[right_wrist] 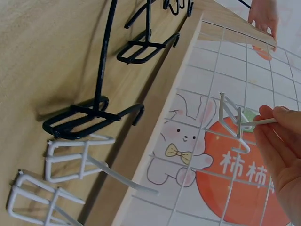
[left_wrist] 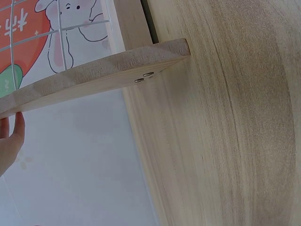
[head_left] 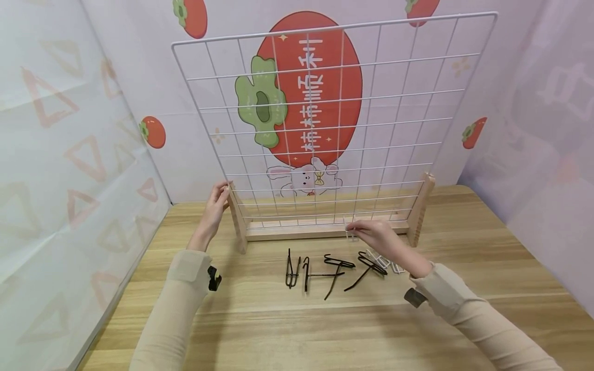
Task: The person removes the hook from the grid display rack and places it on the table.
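Note:
A white wire grid panel (head_left: 334, 29) stands upright in a wooden stand. My left hand (head_left: 215, 208) grips the upper end of the stand's left post (head_left: 238, 221), its fingertips against the wood in the left wrist view. Low in front of the grid's right half, my right hand (head_left: 378, 237) pinches a white wire hook (right_wrist: 261, 122) by its straight prong. The hook's rectangular frame points away from the fingers, toward the grid wires in the right wrist view.
Several black wire hooks (head_left: 337, 262) lie in a row on the wooden table (head_left: 287, 335) before the stand. Two white wire hooks (right_wrist: 84, 160) lie at the row's right end. The stand's right post (head_left: 421, 211) rises beyond them. A printed cloth (head_left: 394, 129) hangs behind.

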Available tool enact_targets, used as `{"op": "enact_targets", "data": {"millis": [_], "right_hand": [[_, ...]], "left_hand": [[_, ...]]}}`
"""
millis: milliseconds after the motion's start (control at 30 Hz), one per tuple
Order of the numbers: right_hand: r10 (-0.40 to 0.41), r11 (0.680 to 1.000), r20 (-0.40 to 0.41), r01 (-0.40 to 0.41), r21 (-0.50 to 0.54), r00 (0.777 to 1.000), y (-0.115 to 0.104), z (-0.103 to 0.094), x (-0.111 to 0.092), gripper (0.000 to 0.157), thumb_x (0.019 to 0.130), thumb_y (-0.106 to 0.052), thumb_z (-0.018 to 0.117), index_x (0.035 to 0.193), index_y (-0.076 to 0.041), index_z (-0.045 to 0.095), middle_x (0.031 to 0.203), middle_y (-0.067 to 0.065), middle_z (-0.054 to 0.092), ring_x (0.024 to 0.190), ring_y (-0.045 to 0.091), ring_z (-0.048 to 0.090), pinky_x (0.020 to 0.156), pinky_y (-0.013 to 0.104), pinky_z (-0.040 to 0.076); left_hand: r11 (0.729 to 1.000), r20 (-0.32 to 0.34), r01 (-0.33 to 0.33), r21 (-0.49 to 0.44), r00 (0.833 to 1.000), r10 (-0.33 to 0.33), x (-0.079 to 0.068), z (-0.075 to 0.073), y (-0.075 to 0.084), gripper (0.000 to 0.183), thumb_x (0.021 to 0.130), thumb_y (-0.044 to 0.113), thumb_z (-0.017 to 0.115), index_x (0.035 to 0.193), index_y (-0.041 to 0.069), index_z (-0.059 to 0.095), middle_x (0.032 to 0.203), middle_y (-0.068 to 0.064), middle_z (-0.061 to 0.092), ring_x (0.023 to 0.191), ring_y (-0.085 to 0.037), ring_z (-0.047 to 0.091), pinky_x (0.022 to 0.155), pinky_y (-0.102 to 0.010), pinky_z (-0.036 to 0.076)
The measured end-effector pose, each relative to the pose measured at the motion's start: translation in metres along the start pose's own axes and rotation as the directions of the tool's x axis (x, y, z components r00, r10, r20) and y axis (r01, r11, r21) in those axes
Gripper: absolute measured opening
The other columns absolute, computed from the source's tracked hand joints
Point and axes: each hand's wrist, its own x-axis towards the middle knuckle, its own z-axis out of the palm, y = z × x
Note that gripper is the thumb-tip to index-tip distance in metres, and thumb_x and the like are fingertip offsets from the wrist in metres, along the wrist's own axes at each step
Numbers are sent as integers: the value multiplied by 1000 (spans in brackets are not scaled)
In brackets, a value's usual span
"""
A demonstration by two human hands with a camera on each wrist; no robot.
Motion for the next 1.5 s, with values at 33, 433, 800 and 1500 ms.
{"op": "enact_targets", "data": {"millis": [33, 433, 800, 1500], "right_hand": [[14, 1000, 4, -14, 15, 1000, 1, 2, -1, 21, 68, 19, 63, 86, 7, 64, 82, 15, 66, 74, 25, 64, 66, 24, 51], [107, 989, 25, -109, 97, 994, 6, 17, -9, 15, 70, 17, 62, 84, 8, 63, 80, 17, 65, 72, 27, 63, 65, 25, 52], [210, 965, 123, -226, 135, 970, 15, 28, -18, 12, 75, 13, 60, 85, 8, 63, 83, 18, 65, 76, 28, 63, 67, 27, 52], [307, 933, 234, -340, 116, 923, 23, 36, -26, 11, 79, 6, 60, 89, 7, 63, 86, 15, 64, 80, 24, 62, 70, 23, 51]], "left_hand": [[1000, 4, -12, -8, 1000, 12, 0, -1, -2, 37, 92, 36, 43, 122, 14, 41, 125, -11, 39, 119, -31, 32, 103, -49, 20], [994, -31, 110, 18, 994, -109, 1, 6, 9, 38, 97, 22, 34, 129, 1, 28, 129, -17, 31, 123, -33, 26, 104, -47, 18], [992, -34, 124, 2, 992, -123, 1, 5, 8, 33, 97, 22, 34, 125, 4, 32, 130, -16, 31, 124, -33, 24, 105, -45, 18], [996, -37, 87, 18, 996, -86, 1, 4, 7, 32, 96, 27, 37, 123, 10, 37, 124, -10, 35, 122, -34, 26, 104, -47, 18]]}}
